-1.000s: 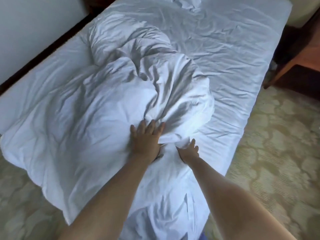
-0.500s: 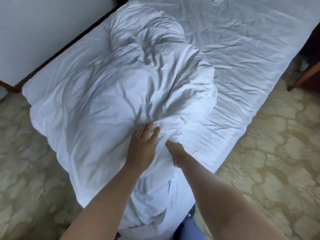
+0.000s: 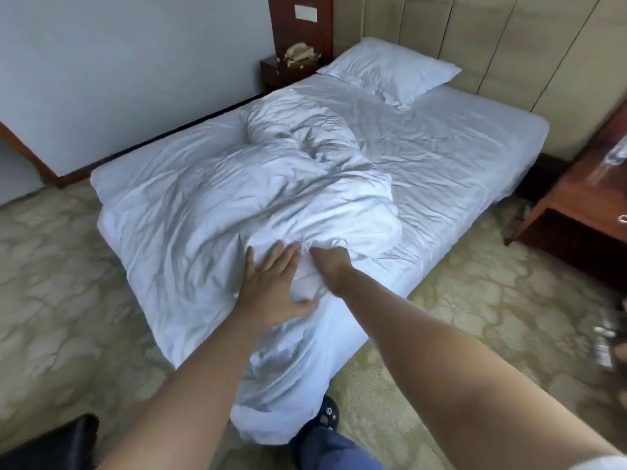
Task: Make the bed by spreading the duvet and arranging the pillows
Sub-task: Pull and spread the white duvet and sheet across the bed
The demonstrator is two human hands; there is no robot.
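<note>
The duvet is lying bunched in a rumpled heap across the left and middle of the bed, with its near end spilling over the foot of the mattress and trailing down to the carpet. It is being pressed by the left hand, whose fingers are laid out straight and flat on the cloth, holding nothing. A fold of the same cloth is being gathered by the right hand, whose fingers are curled into the fabric — a bunching grip, though the fingertips are being hidden by the folds.

The duvet is judged to be soft, bulky and light for its bulk; no shape is being kept by it, and any pull at mid-panel is likely to be answered only by more creasing. It is best taken at an edge or at two corners — a hem is probably firmer than the loose middle — so that it can be lifted and shaken flat. The cover looks smooth, so a full pinch is advised.

One pillow is lying askew at the head of the bed, just beside the padded headboard.
</note>
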